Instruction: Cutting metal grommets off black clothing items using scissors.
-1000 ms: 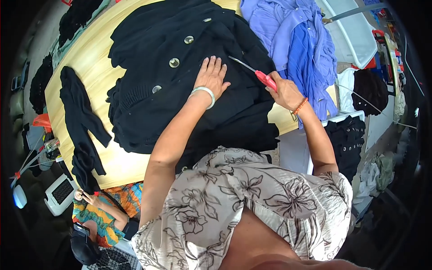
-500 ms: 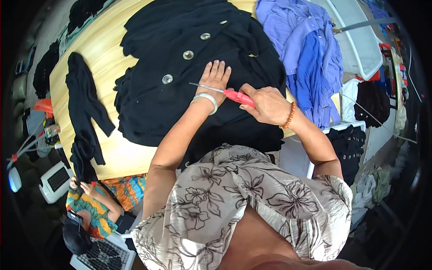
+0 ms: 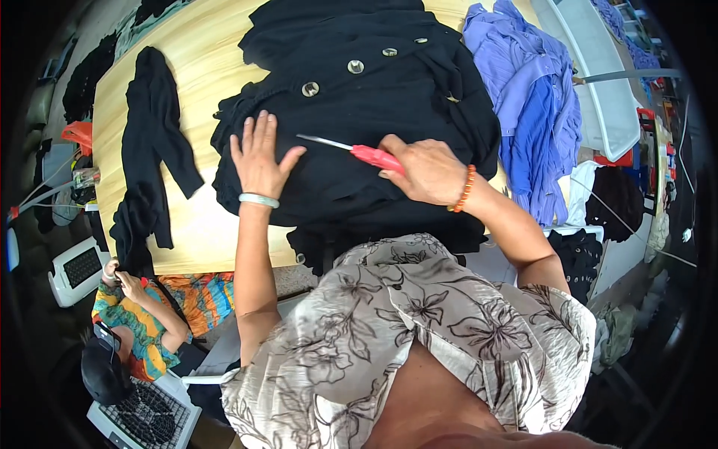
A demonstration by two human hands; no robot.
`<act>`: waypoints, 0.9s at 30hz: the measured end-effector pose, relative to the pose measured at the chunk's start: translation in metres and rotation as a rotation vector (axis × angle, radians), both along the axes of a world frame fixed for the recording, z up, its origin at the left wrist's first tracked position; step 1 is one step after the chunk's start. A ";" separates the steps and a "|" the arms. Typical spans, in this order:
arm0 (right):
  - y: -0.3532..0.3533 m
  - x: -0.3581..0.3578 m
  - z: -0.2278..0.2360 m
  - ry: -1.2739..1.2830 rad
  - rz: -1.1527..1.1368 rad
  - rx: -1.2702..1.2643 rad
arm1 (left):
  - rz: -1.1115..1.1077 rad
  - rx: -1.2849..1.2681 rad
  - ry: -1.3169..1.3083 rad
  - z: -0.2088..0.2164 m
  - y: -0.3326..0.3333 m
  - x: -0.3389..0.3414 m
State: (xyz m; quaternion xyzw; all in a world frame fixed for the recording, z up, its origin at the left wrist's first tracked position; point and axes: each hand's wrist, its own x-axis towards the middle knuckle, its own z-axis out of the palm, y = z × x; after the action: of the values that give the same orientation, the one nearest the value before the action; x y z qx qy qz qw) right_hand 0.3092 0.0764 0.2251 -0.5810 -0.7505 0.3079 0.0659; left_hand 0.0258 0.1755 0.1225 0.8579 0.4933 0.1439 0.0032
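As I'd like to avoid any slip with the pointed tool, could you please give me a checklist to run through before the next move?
1. Red tool gripped by the right hand: ok, fingers wrap its handle.
2. Left hand clear of the metal tip: not ok, the tip looks close to the thumb.
3. Tip off the black clothes: cannot tell, its height is unclear.
4. Buttons uncovered: ok, four show beyond the hands.
5. Purple clothes clear of the tool: ok, they lie to its right.

No lettering, label, number or sign can be read.
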 end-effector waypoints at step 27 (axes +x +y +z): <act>-0.034 -0.014 -0.012 0.162 -0.236 0.147 | -0.338 0.136 -0.343 0.026 0.015 0.026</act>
State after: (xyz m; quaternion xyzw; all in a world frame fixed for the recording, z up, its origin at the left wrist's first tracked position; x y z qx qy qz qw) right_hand 0.2957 0.0421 0.2127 -0.6321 -0.6898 0.2879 0.2042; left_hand 0.0517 0.1902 0.1487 0.8895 0.3242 0.3177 0.0529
